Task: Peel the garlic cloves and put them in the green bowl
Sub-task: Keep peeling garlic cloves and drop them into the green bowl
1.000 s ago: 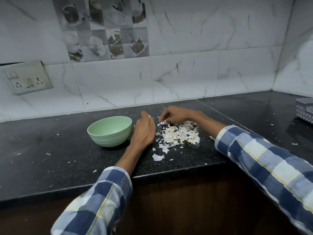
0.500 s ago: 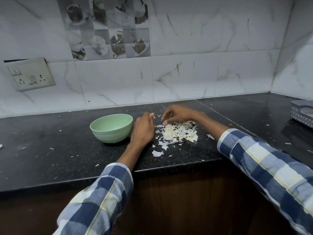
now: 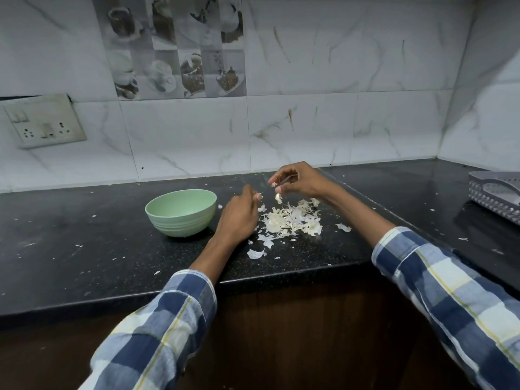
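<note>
The green bowl stands on the black counter, its inside hidden from this angle. Just right of it, my left hand rests on the counter and pinches a small garlic clove at its fingertips. My right hand hovers a little above and to the right, its fingers pinching a scrap of garlic skin. A white flake of skin hangs or falls just under that hand. A heap of peeled skins lies between the hands.
Loose skin flakes are scattered near the counter's front edge. A grey perforated basket sits at the far right. A switch and socket plate is on the tiled wall at the left.
My right hand has lifted off the skin heap and drawn away from the left hand, taking a scrap of skin with it. My left hand stays beside the bowl.
</note>
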The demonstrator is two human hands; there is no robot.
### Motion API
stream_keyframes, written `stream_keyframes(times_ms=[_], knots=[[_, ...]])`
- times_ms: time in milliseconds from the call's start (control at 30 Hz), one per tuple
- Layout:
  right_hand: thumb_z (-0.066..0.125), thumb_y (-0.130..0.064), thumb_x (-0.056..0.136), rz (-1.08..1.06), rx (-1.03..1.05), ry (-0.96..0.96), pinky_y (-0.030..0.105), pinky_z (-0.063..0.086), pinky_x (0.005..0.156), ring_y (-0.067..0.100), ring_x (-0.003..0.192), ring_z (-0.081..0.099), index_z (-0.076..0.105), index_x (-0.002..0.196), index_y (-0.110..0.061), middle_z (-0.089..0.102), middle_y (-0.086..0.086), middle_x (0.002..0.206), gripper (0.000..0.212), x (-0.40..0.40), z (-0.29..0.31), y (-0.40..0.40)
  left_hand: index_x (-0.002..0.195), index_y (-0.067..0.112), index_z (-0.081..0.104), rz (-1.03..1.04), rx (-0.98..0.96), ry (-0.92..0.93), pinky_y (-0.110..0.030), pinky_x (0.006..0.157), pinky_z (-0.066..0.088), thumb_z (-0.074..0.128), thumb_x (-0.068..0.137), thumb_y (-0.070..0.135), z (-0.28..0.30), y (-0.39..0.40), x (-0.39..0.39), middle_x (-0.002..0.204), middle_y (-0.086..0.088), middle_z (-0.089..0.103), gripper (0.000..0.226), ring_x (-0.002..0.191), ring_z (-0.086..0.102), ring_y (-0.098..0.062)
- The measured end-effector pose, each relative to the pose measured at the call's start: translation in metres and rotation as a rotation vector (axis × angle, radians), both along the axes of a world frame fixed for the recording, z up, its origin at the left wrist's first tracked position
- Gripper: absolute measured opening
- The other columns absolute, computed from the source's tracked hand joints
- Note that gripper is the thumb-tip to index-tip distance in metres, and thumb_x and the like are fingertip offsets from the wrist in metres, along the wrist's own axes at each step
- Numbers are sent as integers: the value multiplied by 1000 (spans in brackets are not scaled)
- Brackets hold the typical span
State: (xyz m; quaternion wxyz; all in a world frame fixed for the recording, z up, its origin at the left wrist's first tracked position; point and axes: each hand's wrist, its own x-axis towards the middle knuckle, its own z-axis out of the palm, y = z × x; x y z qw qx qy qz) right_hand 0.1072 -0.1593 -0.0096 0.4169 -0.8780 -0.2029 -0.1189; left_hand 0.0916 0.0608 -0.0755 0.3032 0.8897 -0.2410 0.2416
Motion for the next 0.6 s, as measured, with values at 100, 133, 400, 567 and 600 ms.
stream_keyframes(times_ms=[100,133,400,567,600], knots=[[84,-9,81,20,208,48,19,54,79,7,87,70,76,108,-11,76,-3,97,28,-12,-9,10,110,14,44,-73,-49,45,-41,59,37,37,114,26,1,-2,-2,80,-4,61,14,69,55,-25],[84,-8,81,36,257,70,20,55,79,6,85,70,76,106,-11,76,-3,94,26,-14,-15,15,111,14,46,-88,-80,66,-41,60,39,38,114,25,1,-2,-2,80,-4,62,14,70,56,-24],[87,-6,79,4,376,20,16,55,71,7,78,72,75,104,-4,77,10,93,28,-20,-30,36,101,14,56,-141,-222,150,-40,69,45,40,114,29,3,-5,-3,83,-4,65,26,76,57,-21],[88,-10,80,-29,333,-22,22,57,78,12,86,68,75,103,-6,75,15,101,27,-24,-28,38,105,16,51,-155,-168,135,-37,61,37,44,113,33,2,-4,-4,79,-1,62,20,72,54,-16],[86,-11,82,-21,308,-14,23,58,80,15,88,69,75,104,-6,76,15,102,25,-26,-27,38,104,16,48,-145,-141,115,-38,59,36,43,113,30,1,-4,-4,79,-2,61,18,70,53,-17]])
